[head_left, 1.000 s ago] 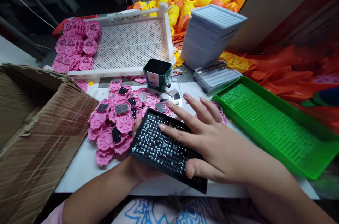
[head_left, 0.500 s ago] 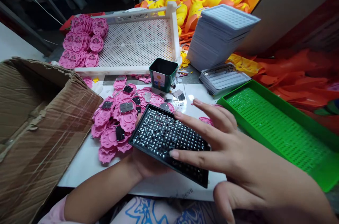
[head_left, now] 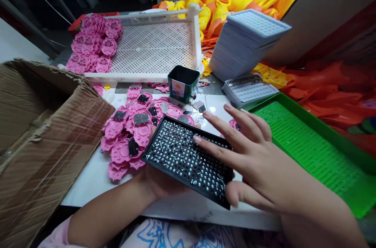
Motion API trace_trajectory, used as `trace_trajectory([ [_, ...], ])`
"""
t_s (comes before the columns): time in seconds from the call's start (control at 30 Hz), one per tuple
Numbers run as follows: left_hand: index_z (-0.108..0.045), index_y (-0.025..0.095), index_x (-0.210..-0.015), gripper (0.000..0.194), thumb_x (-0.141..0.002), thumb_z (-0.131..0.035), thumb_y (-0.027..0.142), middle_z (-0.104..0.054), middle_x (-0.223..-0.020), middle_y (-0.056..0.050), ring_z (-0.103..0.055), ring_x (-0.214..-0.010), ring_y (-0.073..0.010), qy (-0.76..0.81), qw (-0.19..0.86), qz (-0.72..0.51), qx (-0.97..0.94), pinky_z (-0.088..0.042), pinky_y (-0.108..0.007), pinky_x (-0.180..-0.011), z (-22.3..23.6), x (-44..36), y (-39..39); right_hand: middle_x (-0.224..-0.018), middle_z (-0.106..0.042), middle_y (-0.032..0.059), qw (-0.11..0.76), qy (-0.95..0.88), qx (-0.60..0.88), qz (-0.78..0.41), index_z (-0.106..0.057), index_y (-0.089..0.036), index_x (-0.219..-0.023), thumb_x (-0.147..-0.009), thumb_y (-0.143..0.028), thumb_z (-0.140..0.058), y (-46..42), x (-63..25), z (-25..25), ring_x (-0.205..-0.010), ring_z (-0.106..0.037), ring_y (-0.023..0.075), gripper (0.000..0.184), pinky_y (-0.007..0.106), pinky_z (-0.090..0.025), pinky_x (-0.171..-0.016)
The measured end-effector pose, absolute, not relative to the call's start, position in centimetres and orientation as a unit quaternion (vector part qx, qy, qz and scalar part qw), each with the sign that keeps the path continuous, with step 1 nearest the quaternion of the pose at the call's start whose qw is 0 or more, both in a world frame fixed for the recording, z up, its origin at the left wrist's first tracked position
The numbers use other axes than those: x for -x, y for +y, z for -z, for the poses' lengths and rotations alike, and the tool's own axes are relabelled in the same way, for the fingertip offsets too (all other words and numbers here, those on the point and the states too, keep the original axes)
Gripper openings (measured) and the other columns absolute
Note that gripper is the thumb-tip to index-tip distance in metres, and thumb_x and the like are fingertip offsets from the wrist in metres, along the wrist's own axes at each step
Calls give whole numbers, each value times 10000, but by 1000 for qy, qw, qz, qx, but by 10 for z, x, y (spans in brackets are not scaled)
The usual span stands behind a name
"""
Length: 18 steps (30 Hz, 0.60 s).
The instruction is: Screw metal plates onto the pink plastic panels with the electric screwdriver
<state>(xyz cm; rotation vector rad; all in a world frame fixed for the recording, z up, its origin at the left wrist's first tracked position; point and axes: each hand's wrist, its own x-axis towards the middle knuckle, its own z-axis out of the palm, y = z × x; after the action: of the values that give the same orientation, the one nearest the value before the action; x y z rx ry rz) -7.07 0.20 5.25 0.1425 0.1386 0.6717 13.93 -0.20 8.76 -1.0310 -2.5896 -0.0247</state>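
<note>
A black screw tray full of small silver screws rests tilted on my left hand, which grips it from beneath; most of those fingers are hidden under it. Many screws stand in the holes, others lie loose on top. Over the tray's right part is my right hand, fingers spread, its index fingertip at the screws and its thumb by the near right edge. Left of the tray lies a heap of pink plastic parts, several bearing black or grey plates.
A cardboard box stands at left, a green tray at right. Behind are a dark green container, a white perforated crate with pink parts, stacked pale trays and yellow-orange toy pieces.
My right hand has shifted over the tray, its fingertip moving up and its thumb coming in to the tray's near right edge. The tray stays in my left hand.
</note>
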Motion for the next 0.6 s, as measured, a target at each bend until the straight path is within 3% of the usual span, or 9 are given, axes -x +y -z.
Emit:
trace_trajectory([
  [0.07, -455, 282, -1402, 461, -973, -289, 243, -672, -1242, -24, -601, -1182, -166, 67, 936, -338, -71, -384, -388, -1031, -53, 71, 3, -1582, -228, 86, 167, -912, 374, 11, -462, -290, -1394, -835, -760, -206, -6, -136, -87, -1457, -133, 418, 774, 586, -136, -1137],
  [0.27, -440, 196, -1420, 531, -934, -341, 386, -685, -1218, -54, -648, -1076, -164, 52, 953, -290, -70, -425, -288, -912, -56, 75, 8, -1585, -233, 36, 159, -943, 291, 6, -384, -356, -1433, -761, -841, -158, -14, -130, -92, -1480, -59, 366, 859, 517, -35, -1173],
  [0.4, -490, 207, -1384, 510, -929, -341, 382, -668, -1247, -54, -619, -1137, -172, 37, 945, -318, -68, -401, -339, -987, -56, 73, 6, -1597, -164, 67, 178, -925, 335, -1, -381, -338, -1431, -840, -747, -120, -7, -134, -91, -1475, -64, 379, 764, 550, -106, -1143],
  [0.6, -616, 210, -1269, 450, -916, -373, 345, -650, -1278, -51, -589, -1186, -222, 39, 942, -323, -77, -400, -383, -1012, -48, 66, 0, -1573, -211, 104, 193, -897, 398, 12, -348, -311, -1451, -842, -728, -104, 4, -135, -78, -1430, -182, 441, 777, 623, -234, -1085],
])
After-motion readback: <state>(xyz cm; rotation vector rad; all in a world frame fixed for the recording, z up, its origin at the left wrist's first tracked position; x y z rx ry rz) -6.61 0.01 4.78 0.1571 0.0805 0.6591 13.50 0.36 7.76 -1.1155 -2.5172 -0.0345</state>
